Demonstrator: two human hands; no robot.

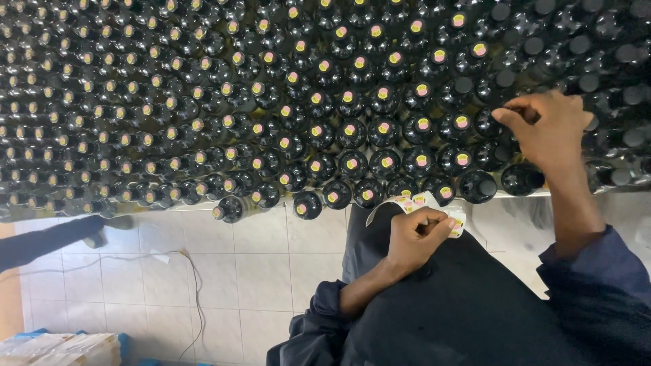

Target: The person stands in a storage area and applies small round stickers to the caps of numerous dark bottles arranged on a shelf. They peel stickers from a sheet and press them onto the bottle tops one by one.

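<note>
I see dark, near-black bottles (352,132) filling the upper frame, most capped with yellow-and-pink round stickers (422,124). The sticker strip (413,202) is white. Lower left, the floor (258,271) has pale cream tiles; my sleeves (597,271) are navy.

Dim, soft overhead glare, edges warped

Hands in view: two, a left hand (413,237) and a right hand (546,125). Sticker strips: one (407,202), held. Dark bottles (352,132) on the worktop (536,194): far too many for an exact count, well over a hundred. Loose cables on the floor: one (193,285).
</note>
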